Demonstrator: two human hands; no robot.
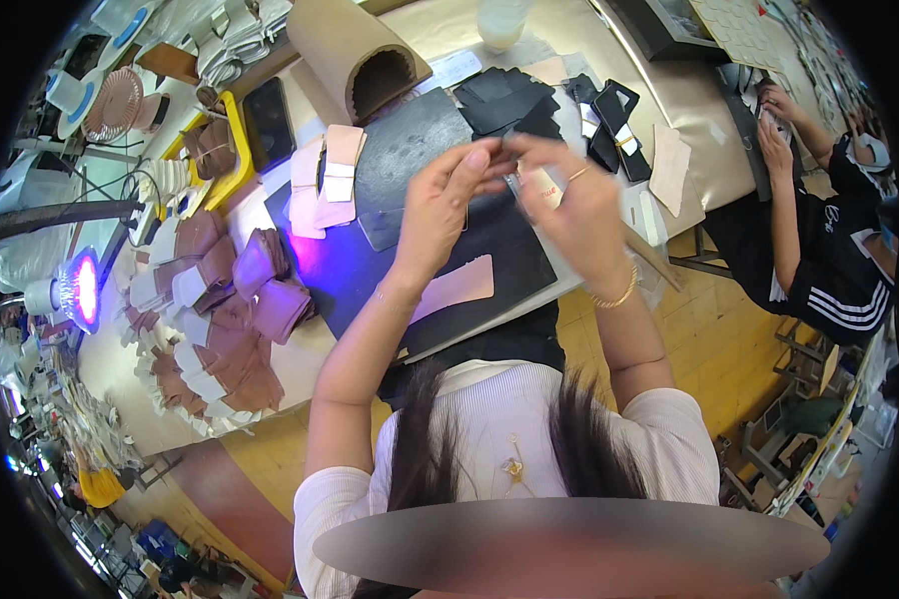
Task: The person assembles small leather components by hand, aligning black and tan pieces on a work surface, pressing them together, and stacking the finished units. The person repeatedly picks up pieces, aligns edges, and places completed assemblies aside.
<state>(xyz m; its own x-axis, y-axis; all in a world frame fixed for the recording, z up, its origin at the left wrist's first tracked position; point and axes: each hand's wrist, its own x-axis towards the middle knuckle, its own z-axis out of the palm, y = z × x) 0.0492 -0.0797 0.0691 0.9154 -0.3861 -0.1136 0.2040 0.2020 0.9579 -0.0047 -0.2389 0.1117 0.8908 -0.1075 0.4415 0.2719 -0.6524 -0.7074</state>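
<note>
My left hand (pixel 442 210) is raised over the black mat (pixel 514 250), its fingers curled in toward the thumb. Close on its right, my right hand (pixel 574 205) is smeared by motion, and the fingertips of both nearly meet. A small dark bit seems to show between them, too blurred to name. Below the hands, a flat pink piece (pixel 459 288) lies on the mat near its front edge. Behind my left hand sits a dark grey slab (pixel 405 145). Black flat pieces (pixel 504 100) are heaped just beyond the fingertips.
Pink and white pieces (pixel 325 185) lie left of the slab. Stacked brown pieces (pixel 235 344) cover the table's left side, near a glowing purple lamp (pixel 85 290). A hollow brown cylinder (pixel 335 50), yellow tray (pixel 238 150) and cup (pixel 502 22) stand behind. Another person (pixel 819 235) works at right.
</note>
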